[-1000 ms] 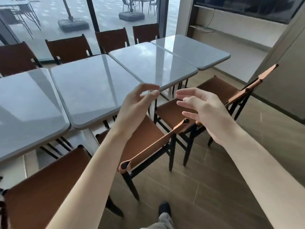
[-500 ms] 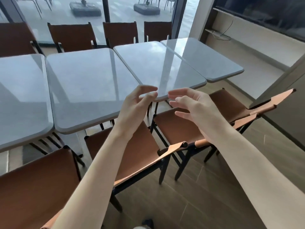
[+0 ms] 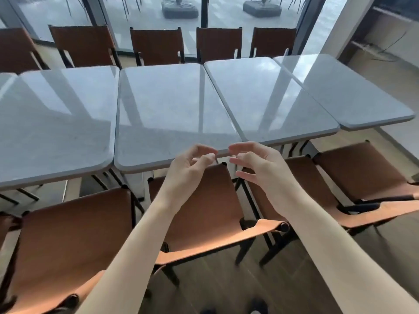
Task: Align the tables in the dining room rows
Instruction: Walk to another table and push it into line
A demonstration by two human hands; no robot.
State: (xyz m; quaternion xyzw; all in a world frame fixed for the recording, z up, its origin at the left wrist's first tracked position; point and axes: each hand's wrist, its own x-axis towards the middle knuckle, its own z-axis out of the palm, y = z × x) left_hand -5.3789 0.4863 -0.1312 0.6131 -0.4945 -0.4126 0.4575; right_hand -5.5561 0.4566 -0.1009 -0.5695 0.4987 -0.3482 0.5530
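Item: row of grey glossy worktops, standing edge to edge across the room before a glass wall.
- Far-left worktop (image 3: 6,87): only a corner is showing at the frame edge.
- Left worktop (image 3: 56,123): its near edge is sitting closer to the camera than its neighbour's.
- Middle worktop (image 3: 167,109): lying directly ahead of the person; a narrow seam is separating it from each neighbour.
- Right worktop (image 3: 272,98): its near edge is sitting further back than the middle one's.
- Far-right worktop (image 3: 344,91): angling away toward the wall, its near corner stepping back again.

Item: left hand (image 3: 188,171), hovering over the near edge of the middle worktop, fingers loosely curled, holding nothing; whether it is touching the edge cannot be told.
Item: right hand (image 3: 256,166), hovering just beside the left one near the seam between the middle and right worktops, fingers relaxed and spread, holding nothing.

Item: brown sling chairs (image 3: 213,200), lining the near side beneath both forearms, seats tucked under the worktop edges.
Item: further brown chairs (image 3: 156,46), standing along the far side against the glass.
Item: wood-look floor (image 3: 215,279), showing below the chairs.
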